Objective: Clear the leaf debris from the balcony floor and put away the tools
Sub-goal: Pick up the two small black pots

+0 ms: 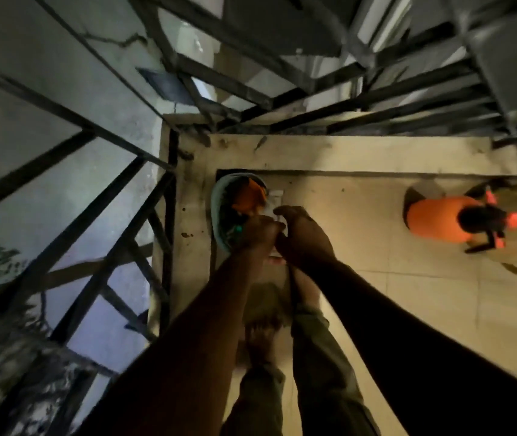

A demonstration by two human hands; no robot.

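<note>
1. Pale tiled balcony floor: bounded by a black metal railing on the person's left and ahead.
2. Teal plastic tub, holding an orange item: stands in the far-left floor corner, directly ahead of both hands. Its long axis runs away from the person.
3. Orange spray bottle with black top: stands well apart, to the right.
4. Left hand: the nearer hand, overlapping the tub's near rim. Blur hides its grip; cannot tell.
5. Right hand: just beside the tub, fingers curled, apparently holding a thin dark rod that runs back toward the feet.
6. Judgement: the coming move is a short reach forward and left, which favours the left hand.
</note>
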